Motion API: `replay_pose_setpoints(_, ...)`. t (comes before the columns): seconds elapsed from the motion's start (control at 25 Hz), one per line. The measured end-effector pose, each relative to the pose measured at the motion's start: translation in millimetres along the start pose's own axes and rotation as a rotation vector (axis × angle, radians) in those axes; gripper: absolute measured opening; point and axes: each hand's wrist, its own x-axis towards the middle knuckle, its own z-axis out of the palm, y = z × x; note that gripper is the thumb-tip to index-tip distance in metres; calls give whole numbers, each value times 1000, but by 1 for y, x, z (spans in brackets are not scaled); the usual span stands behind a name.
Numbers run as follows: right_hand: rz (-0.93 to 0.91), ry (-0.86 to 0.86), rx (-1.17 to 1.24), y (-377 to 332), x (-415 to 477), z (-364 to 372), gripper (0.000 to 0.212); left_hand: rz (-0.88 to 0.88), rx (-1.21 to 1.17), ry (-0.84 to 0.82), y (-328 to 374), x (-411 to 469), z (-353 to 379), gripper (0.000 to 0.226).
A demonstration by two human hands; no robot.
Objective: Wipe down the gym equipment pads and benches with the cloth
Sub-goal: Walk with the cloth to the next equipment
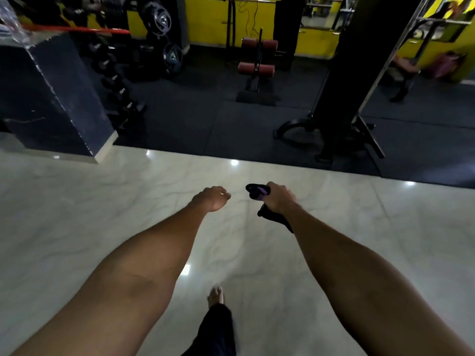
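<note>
step in hand: approach to the equipment, judged from the mid-stride stance; no pad was yet within reach.
right grip (279,199): fingers were curled round the cloth (257,192), a bunched dark and purple wad; one end stuck out ahead of the fist and the rest hung under the wrist.
left grip (212,199): loosely curled, held nothing.
cloth location: in the air above the marble floor (372,227), well apart from any pad.
nearest target: bench (255,80) with red roller pads (255,68), ahead on the dark rubber mat (192,119).
method: the wad probably needed opening to a flat fold before contact. the left grip could steady each roller, which would likely turn under the wipe.
caution: the bare foot (215,296) was on glossy floor, so the mat edge called for care.
</note>
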Motion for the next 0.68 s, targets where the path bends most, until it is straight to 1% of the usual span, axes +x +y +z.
replay_pose_setpoints(0.16, -5, 7, 13, -14, 109, -11, 25, 28, 15, 12, 14, 103, -35, 47)
replay_pose_setpoints(0.32, 22, 2, 60, -42, 202, -38, 23, 43, 60, -32, 33, 192, -78, 52)
replay_pose_setpoints(0.4, 32, 12, 91, -49, 247, -50, 24, 36, 46, -32, 44, 237, -100, 52)
replay_pose_setpoints(0.68, 64, -19, 34, -55, 428, -90, 28, 80, 39, -7, 94, 411, -165, 54)
